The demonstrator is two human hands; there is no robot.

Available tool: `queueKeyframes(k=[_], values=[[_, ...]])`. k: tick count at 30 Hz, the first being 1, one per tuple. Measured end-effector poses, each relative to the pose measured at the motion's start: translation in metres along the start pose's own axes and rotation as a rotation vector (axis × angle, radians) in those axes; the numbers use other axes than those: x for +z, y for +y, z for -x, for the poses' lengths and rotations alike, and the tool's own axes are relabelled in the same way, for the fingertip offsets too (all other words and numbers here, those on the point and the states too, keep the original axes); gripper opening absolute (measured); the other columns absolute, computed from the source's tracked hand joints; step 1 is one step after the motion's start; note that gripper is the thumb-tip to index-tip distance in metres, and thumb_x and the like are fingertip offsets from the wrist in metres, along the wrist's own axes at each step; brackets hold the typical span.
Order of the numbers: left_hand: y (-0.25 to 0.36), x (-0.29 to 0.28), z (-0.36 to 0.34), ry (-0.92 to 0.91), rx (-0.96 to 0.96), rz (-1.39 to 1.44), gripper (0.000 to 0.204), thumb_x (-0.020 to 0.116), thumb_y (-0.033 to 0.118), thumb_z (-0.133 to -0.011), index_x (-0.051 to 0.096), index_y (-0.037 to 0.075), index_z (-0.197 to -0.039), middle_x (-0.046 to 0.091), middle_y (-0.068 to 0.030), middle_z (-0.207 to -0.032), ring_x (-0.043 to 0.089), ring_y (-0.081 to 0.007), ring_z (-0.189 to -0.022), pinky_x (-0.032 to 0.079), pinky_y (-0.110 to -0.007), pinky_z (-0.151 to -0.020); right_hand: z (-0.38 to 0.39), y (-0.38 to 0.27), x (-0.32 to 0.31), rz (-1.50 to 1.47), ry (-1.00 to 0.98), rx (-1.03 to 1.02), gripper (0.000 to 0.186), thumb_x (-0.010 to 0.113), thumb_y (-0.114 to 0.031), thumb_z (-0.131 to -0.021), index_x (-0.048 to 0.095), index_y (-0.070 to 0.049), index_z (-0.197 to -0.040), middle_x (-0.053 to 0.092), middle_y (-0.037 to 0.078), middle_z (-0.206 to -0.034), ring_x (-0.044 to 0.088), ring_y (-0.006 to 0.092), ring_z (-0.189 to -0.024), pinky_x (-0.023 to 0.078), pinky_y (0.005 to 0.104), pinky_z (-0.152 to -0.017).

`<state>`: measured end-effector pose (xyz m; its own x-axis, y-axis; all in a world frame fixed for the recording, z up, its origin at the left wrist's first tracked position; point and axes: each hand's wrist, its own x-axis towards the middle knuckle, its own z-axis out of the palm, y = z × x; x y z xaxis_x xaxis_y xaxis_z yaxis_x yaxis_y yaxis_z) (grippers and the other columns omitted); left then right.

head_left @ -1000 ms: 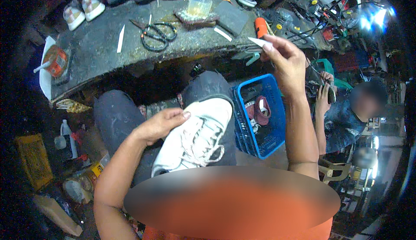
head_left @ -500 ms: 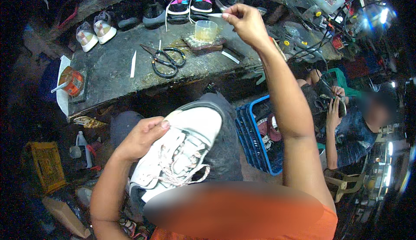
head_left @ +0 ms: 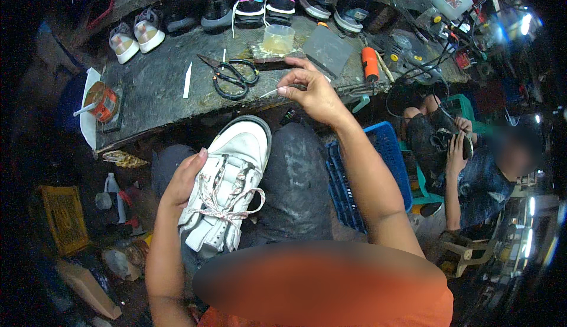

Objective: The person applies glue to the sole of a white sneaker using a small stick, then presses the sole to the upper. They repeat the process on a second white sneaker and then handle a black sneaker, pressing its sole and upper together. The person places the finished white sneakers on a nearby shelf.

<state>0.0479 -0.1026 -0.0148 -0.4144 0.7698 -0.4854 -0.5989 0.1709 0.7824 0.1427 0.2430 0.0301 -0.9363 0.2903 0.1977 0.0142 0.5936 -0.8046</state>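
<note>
Down on the person's lap lies a white sneaker (head_left: 227, 188), toe pointing toward the workbench (head_left: 159, 99), its patterned laces (head_left: 227, 200) loosely crossed over the tongue. The left hand (head_left: 183, 182) cups the shoe's left side, fingers curled around the edge near the eyelets, thumb up against the upper, so the shoe is held steady on the dark-trousered knee (head_left: 295, 179). The right hand (head_left: 313, 90) is raised above the bench edge, well clear of the shoe, with thumb and fingertips pinched narrowly on a thin pale stick (head_left: 270, 92) that juts out to the left; I cannot tell what kind of tool it is.

Just beyond that hand, on the dark worn bench top, sits a clear plastic cup (head_left: 279, 38) with yellowish liquid in it, resting on a small flat block. To its left lie black-handled scissors (head_left: 231, 76), blades apart, and a slim white strip (head_left: 187, 80). An orange-handled tool (head_left: 370, 62) lies to the right, and an orange tin (head_left: 101, 101) with a stick in it stands at the left end on a white sheet. Several pairs of shoes (head_left: 263, 2) line the back of the bench. A blue plastic crate (head_left: 378, 173) stands beside the right knee. Another person (head_left: 472, 161) sits to the right, working on a dark shoe (head_left: 434, 141).
</note>
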Motion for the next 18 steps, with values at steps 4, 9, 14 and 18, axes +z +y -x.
queueKeyframes(k=[4, 9, 14, 18], values=[[-0.003, 0.003, -0.001, 0.002, 0.016, 0.035, 0.049, 0.053, 0.040, -0.108, 0.064, -0.006, -0.122, 0.075, -0.0126, -0.106, 0.074, -0.0160, -0.088, 0.061, -0.032, -0.079, -0.010, 0.010, -0.005, -0.415, 0.359, 0.317, 0.016, 0.077, -0.020, -0.094, 0.073, -0.006, -0.101, 0.069, 0.008, -0.109, 0.066, 0.0166, -0.091, 0.057, 0.0313, -0.071], [-0.003, 0.008, -0.006, 0.022, 0.052, -0.014, 0.048, 0.054, 0.040, -0.108, 0.065, -0.005, -0.122, 0.075, -0.0119, -0.107, 0.074, -0.0158, -0.088, 0.061, -0.032, -0.079, -0.036, 0.028, -0.010, -0.760, 0.488, 0.438, 0.020, 0.068, -0.017, -0.101, 0.063, -0.003, -0.113, 0.066, 0.006, -0.101, 0.069, 0.0173, -0.082, 0.061, 0.0304, -0.064], [0.001, 0.012, -0.007, 0.013, 0.071, -0.009, 0.047, 0.053, 0.039, -0.108, 0.065, -0.005, -0.122, 0.075, -0.0115, -0.108, 0.074, -0.0163, -0.088, 0.060, -0.032, -0.080, -0.056, 0.042, 0.007, -0.635, 0.539, 0.419, 0.017, 0.067, -0.011, -0.101, 0.063, 0.002, -0.111, 0.066, 0.010, -0.101, 0.071, 0.0197, -0.083, 0.064, 0.0304, -0.070], [0.000, 0.014, -0.007, 0.055, 0.074, -0.073, 0.047, 0.053, 0.039, -0.108, 0.066, -0.005, -0.121, 0.075, -0.0113, -0.106, 0.073, -0.0163, -0.087, 0.060, -0.032, -0.080, -0.049, 0.049, 0.009, -0.396, 0.693, 0.301, 0.014, 0.067, -0.005, -0.099, 0.064, 0.006, -0.108, 0.069, 0.013, -0.106, 0.071, 0.0177, -0.078, 0.064, 0.0288, -0.068]])
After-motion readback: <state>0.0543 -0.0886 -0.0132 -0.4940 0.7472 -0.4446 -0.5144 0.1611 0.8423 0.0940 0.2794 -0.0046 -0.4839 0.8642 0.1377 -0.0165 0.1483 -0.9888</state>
